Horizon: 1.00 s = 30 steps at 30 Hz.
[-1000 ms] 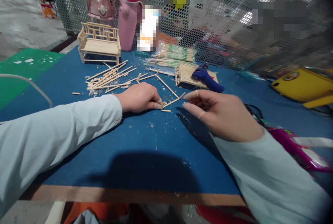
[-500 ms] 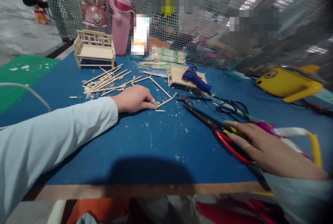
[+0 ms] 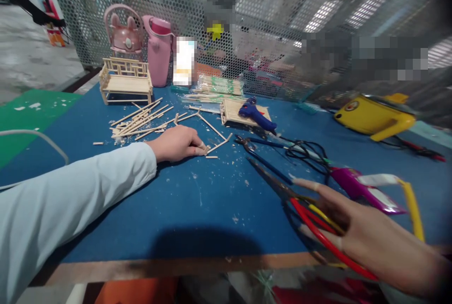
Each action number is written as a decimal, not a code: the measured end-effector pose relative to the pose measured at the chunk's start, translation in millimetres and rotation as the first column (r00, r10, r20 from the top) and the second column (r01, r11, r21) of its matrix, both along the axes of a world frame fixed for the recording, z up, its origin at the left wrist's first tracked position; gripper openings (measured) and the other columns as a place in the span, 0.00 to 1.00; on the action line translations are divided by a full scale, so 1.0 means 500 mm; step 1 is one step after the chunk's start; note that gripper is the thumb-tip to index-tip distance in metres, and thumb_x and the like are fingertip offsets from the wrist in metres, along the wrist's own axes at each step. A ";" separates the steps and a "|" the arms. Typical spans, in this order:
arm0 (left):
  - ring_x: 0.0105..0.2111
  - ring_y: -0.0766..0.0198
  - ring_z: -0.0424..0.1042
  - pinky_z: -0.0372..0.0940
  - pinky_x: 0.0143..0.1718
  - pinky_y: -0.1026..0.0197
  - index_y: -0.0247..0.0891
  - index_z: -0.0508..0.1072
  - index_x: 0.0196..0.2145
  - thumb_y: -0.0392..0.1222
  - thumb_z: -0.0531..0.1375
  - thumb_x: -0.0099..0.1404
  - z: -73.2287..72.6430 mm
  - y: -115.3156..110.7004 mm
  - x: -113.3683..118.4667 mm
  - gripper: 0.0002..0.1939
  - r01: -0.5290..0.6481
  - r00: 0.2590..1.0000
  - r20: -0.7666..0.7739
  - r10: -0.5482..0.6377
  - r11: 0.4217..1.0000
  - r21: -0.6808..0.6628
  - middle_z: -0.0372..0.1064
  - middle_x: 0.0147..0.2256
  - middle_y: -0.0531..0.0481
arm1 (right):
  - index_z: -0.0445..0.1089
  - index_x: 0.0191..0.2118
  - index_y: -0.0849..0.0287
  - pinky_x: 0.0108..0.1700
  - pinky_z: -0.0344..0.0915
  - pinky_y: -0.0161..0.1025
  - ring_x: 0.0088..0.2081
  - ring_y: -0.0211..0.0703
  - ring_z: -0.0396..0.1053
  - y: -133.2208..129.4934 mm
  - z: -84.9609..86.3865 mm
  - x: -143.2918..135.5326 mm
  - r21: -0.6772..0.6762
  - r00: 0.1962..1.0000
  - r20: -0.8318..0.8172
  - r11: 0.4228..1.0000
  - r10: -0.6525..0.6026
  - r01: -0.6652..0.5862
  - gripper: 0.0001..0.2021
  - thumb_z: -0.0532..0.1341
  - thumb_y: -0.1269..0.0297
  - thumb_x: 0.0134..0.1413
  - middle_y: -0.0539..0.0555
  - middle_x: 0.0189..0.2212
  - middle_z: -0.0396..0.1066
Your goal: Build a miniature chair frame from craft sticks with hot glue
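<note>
My left hand (image 3: pixel 178 143) rests low over the blue table, its fingertips pinched on the end of a thin wooden stick frame (image 3: pixel 213 127) of joined pieces. A short cut stick (image 3: pixel 212 157) lies just in front of those fingers. My right hand (image 3: pixel 356 221) is around the red and yellow handles of long-bladed scissors (image 3: pixel 271 179), whose tips point forward and left. Beside the blades lie cutting pliers (image 3: pixel 252 146) with blue handles. Left of the frame is a loose pile of wooden sticks (image 3: pixel 141 118).
Behind are a miniature wooden bench (image 3: pixel 125 83), a pink bottle (image 3: pixel 158 59) and bagged sticks (image 3: pixel 219 86). A blue glue gun (image 3: pixel 257 116) lies on a small wooden piece (image 3: pixel 229 113). A black cord (image 3: pixel 309 153), purple object (image 3: pixel 363 188) and yellow container (image 3: pixel 374 116) are at the right.
My right hand has taken hold of the scissors and drawn them back toward me, uncovering the purple object. The left hand keeps its pinch on the frame. The view has tilted up slightly.
</note>
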<state>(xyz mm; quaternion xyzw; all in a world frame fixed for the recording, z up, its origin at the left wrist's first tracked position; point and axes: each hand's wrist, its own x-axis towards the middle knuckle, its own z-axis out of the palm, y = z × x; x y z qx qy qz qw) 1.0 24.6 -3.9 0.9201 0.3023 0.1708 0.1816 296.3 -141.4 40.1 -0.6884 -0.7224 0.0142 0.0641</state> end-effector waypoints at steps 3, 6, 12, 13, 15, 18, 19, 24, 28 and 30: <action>0.31 0.66 0.68 0.58 0.31 0.66 0.41 0.77 0.38 0.46 0.55 0.60 -0.001 0.001 0.000 0.13 0.002 1.000 -0.004 -0.002 1.000 0.005 0.72 0.33 0.48 | 0.61 0.50 0.39 0.31 0.72 0.39 0.34 0.49 0.74 0.005 0.008 -0.028 -0.112 0.991 -0.125 0.991 0.055 -0.069 0.21 0.58 0.56 0.47 0.49 0.37 0.75; 0.31 0.66 0.68 0.58 0.31 0.66 0.41 0.77 0.38 0.46 0.55 0.61 -0.003 0.002 0.000 0.13 0.004 1.000 0.003 -0.004 1.000 0.016 0.73 0.33 0.48 | 0.64 0.51 0.52 0.42 0.70 0.44 0.43 0.51 0.71 0.035 0.012 -0.070 0.058 0.981 -0.076 0.983 0.179 -0.175 0.20 0.53 0.58 0.50 0.55 0.45 0.71; 0.31 0.65 0.69 0.57 0.30 0.65 0.42 0.77 0.38 0.47 0.55 0.61 -0.003 0.000 0.001 0.13 -0.011 1.000 0.000 0.011 1.000 0.028 0.73 0.32 0.49 | 0.65 0.47 0.62 0.44 0.68 0.45 0.44 0.51 0.70 0.100 -0.024 -0.119 0.101 0.944 0.056 0.938 0.326 -0.330 0.19 0.53 0.63 0.48 0.61 0.43 0.71; 0.31 0.65 0.69 0.57 0.30 0.65 0.42 0.77 0.38 0.47 0.55 0.61 -0.003 0.000 0.001 0.13 -0.014 1.000 -0.006 0.014 0.999 0.034 0.73 0.32 0.49 | 0.65 0.48 0.62 0.44 0.68 0.45 0.44 0.50 0.70 0.104 -0.032 -0.119 0.104 0.941 0.059 0.936 0.333 -0.338 0.20 0.53 0.64 0.48 0.60 0.44 0.71; 0.30 0.65 0.68 0.56 0.30 0.65 0.42 0.77 0.38 0.47 0.55 0.61 -0.001 -0.001 0.002 0.13 -0.013 1.000 -0.013 0.014 0.999 0.046 0.73 0.31 0.49 | 0.64 0.48 0.61 0.44 0.68 0.45 0.44 0.50 0.70 0.107 -0.042 -0.118 0.113 0.939 0.067 0.933 0.337 -0.343 0.20 0.53 0.64 0.47 0.60 0.44 0.70; 0.30 0.65 0.68 0.56 0.29 0.65 0.42 0.77 0.38 0.46 0.55 0.60 0.001 -0.001 0.002 0.13 -0.012 1.000 -0.016 0.013 0.999 0.051 0.73 0.31 0.49 | 0.63 0.49 0.61 0.42 0.68 0.45 0.44 0.51 0.70 0.104 -0.043 -0.119 0.111 0.937 0.091 0.932 0.336 -0.345 0.21 0.54 0.65 0.46 0.60 0.43 0.70; 0.30 0.65 0.68 0.56 0.29 0.65 0.42 0.77 0.38 0.46 0.56 0.60 0.001 -0.001 0.002 0.12 -0.018 1.000 -0.019 0.019 0.999 0.048 0.72 0.31 0.49 | 0.63 0.49 0.61 0.42 0.68 0.45 0.43 0.51 0.70 0.103 -0.040 -0.121 0.108 0.936 0.101 0.931 0.338 -0.348 0.21 0.54 0.65 0.46 0.60 0.43 0.70; 0.30 0.66 0.67 0.57 0.30 0.65 0.40 0.77 0.37 0.44 0.56 0.60 0.001 -0.002 0.002 0.12 -0.040 0.999 -0.029 0.041 0.999 0.031 0.72 0.31 0.49 | 0.64 0.48 0.60 0.38 0.69 0.45 0.40 0.51 0.71 0.095 -0.032 -0.130 0.087 0.931 0.137 0.932 0.338 -0.351 0.21 0.53 0.66 0.45 0.59 0.40 0.71; 0.29 0.65 0.67 0.56 0.29 0.65 0.39 0.77 0.36 0.45 0.56 0.60 0.002 -0.002 0.003 0.12 -0.038 0.999 -0.030 0.039 0.999 0.033 0.72 0.30 0.49 | 0.64 0.48 0.60 0.38 0.69 0.43 0.40 0.49 0.71 0.091 -0.038 -0.127 0.095 0.929 0.136 0.929 0.345 -0.358 0.21 0.53 0.68 0.45 0.58 0.41 0.72; 0.29 0.65 0.66 0.55 0.29 0.65 0.39 0.77 0.36 0.46 0.56 0.60 0.002 -0.003 0.003 0.13 -0.028 0.999 -0.026 0.029 0.999 0.040 0.72 0.29 0.49 | 0.64 0.48 0.61 0.39 0.69 0.43 0.40 0.49 0.71 0.089 -0.041 -0.125 0.099 0.928 0.136 0.927 0.346 -0.361 0.21 0.53 0.69 0.45 0.58 0.41 0.72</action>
